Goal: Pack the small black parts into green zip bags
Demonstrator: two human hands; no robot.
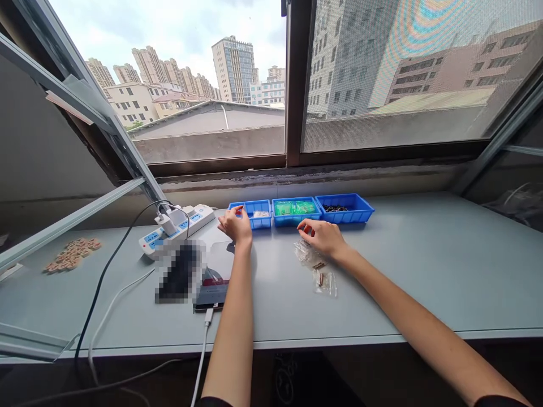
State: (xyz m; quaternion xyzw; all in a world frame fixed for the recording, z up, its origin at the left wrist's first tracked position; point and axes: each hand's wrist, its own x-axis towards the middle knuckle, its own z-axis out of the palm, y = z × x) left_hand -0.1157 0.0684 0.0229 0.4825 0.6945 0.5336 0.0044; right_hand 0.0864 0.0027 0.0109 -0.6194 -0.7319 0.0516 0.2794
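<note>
Cloudy daylight from the window (293, 85), darkness under the worktop (424, 260)
Light comes over the worktop's far edge, laying a pale sheen across its middle; below the near edge, detail sinks into black. The sky (178, 28) is almost white, clear bags (326, 285) catch small glints, rainbow moiré ripples over the right-hand screen (407, 73), the wide view slants toward the sides, and coarse pixelation masks a dark patch (178, 274).

Wht power strip (195, 217) at back L of grey tbl (424, 254), wht adapter (168, 224) plugged in. Blk cable (102, 278) + wht cable (123, 288) run over front edge. Pixelated dark item (180, 274) beside flat device (212, 291), wht lead (202, 350) in nr end. Far L: small tan pcs (73, 257), metal frame (76, 219). Behind: window (293, 85); bldgs (233, 62), cloudy sky (169, 22) outside.
</note>
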